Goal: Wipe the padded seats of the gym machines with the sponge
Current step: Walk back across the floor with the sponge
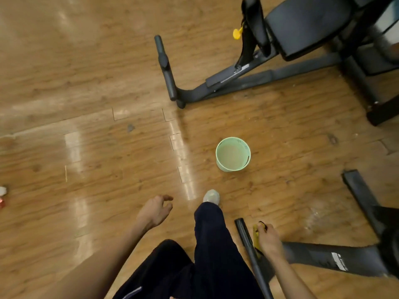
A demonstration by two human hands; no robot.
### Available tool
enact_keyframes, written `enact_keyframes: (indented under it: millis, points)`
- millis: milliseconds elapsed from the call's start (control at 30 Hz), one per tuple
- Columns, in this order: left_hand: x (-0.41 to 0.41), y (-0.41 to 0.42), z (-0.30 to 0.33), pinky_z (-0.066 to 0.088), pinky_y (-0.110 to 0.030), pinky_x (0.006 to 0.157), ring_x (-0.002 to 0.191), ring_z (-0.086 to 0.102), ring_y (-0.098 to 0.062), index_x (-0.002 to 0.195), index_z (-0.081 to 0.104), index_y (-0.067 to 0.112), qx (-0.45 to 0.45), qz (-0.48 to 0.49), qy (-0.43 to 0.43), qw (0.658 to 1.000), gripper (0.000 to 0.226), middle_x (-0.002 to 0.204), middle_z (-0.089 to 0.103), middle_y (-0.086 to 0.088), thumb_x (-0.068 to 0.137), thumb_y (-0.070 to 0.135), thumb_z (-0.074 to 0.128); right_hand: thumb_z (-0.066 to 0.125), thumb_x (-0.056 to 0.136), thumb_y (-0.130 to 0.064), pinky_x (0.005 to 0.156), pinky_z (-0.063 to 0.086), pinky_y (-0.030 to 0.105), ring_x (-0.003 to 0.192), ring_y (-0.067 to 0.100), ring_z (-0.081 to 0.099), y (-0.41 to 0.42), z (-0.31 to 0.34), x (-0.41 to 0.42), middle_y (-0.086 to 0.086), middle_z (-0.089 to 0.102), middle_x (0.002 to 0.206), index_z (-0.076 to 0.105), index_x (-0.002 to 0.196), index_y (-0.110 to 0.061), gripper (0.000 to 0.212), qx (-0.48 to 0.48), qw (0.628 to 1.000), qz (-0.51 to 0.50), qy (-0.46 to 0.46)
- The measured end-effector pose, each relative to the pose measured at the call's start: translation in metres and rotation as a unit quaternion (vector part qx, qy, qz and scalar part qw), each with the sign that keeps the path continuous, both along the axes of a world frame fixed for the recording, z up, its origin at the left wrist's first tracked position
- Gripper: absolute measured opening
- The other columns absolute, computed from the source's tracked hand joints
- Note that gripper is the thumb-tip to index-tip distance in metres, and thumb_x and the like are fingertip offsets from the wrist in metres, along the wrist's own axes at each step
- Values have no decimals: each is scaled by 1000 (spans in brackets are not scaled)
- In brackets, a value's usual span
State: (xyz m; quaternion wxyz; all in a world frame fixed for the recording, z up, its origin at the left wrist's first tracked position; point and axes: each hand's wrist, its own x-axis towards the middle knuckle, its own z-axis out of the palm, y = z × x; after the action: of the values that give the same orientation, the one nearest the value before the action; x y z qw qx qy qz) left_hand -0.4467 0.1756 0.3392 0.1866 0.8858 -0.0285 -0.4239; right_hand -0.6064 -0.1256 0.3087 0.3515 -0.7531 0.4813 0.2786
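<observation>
Nearest the camera, the person's dark trouser legs (216, 251) fill the bottom middle of the view, with one light shoe (212, 196) stepping forward on the wooden floor (86, 104). The right hand (268, 238) hangs low at the right, its fingers curled round a yellow sponge (256, 236); the sponge sticks out on the thumb side of the fist, a dark edge showing at its top by the fingertips, and the rest is hidden under the palm. Just beside that hand lies a black bar of a machine base (250, 244), whose frame runs off to the right. The left hand (155, 210) hovers over bare floor to the left of the legs, fingers loosely bent and holding nothing. Further ahead a pale green bucket (233, 154) stands upright on the floor, with cloudy liquid inside. Beyond it, at the upper right, stands a black gym machine (216, 83) with its padded seat (306, 24) well apart from the sponge, and a yellow knob (237, 33) next to the seat.
</observation>
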Motion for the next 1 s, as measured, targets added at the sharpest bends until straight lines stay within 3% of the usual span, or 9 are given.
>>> enact_keyframes:
  millis: [100, 267, 367, 467, 600, 667, 767, 900, 1000]
  points:
    - [44, -49, 10, 42, -27, 98, 126, 54, -24, 136, 55, 21, -12, -4, 6, 1000, 37, 140, 56, -5, 100, 28, 43, 34, 104, -35, 86, 39, 37, 116, 38, 52, -18, 10, 58, 26, 56, 125, 44, 132, 3, 47, 11, 998, -48, -41]
    - [99, -124, 33, 37, -20, 90, 124, 55, -18, 135, 56, 23, -69, -25, 19, 997, 37, 138, 57, 2, 100, 25, 44, 38, 103, -37, 96, 43, 38, 114, 32, 54, -38, 31, 147, 17, 59, 123, 57, 122, -4, 43, 101, 984, -108, -103]
    - [127, -167, 42, 35, -14, 95, 126, 53, -13, 133, 58, 20, -134, -43, 38, 989, 34, 135, 59, 5, 101, 23, 46, 39, 102, -38, 96, 46, 41, 111, 29, 56, -42, 38, 187, 10, 61, 118, 59, 121, -10, 39, 121, 969, -161, -142]
    - [151, -201, 42, 40, -23, 104, 120, 56, -12, 129, 61, 19, -185, -39, 89, 978, 33, 130, 63, 3, 98, 21, 49, 41, 102, -37, 87, 47, 37, 103, 26, 57, -42, 40, 222, 6, 60, 108, 62, 114, -12, 34, 118, 953, -221, -169]
    - [188, -233, 34, 46, -37, 102, 114, 60, -15, 107, 67, 26, -204, 11, 183, 962, 17, 121, 67, -6, 97, 27, 53, 50, 97, -40, 86, 54, 49, 94, 28, 63, -32, 33, 260, 7, 66, 96, 65, 94, -15, 29, 86, 917, -329, -211]
    - [211, -243, 31, 52, -36, 91, 105, 65, -16, 100, 66, 25, -197, 60, 235, 950, 15, 117, 69, -8, 97, 33, 54, 57, 94, -36, 84, 55, 44, 92, 25, 65, -25, 32, 280, 4, 66, 93, 64, 95, -13, 24, 60, 899, -373, -221]
    - [248, -251, 22, 56, -33, 80, 107, 65, -16, 118, 63, 21, -182, 93, 333, 920, 33, 119, 68, 0, 96, 44, 52, 65, 91, -28, 63, 51, 17, 79, 17, 65, -14, 39, 311, 5, 66, 87, 58, 87, -11, 19, 10, 870, -435, -233]
    - [290, -264, 10, 55, -46, 91, 106, 65, -24, 113, 65, 18, -143, 114, 405, 896, 32, 108, 68, -4, 93, 42, 58, 71, 84, -26, 66, 48, 24, 78, 17, 65, 6, 42, 347, 7, 67, 86, 61, 80, -8, 21, 7, 829, -504, -241]
    - [313, -273, -1, 57, -38, 81, 100, 66, -23, 111, 63, 16, -123, 90, 403, 902, 23, 106, 69, -9, 97, 32, 56, 67, 87, -26, 71, 46, 17, 84, 3, 64, 23, 47, 365, -6, 70, 92, 67, 76, -12, 18, 23, 809, -520, -274]
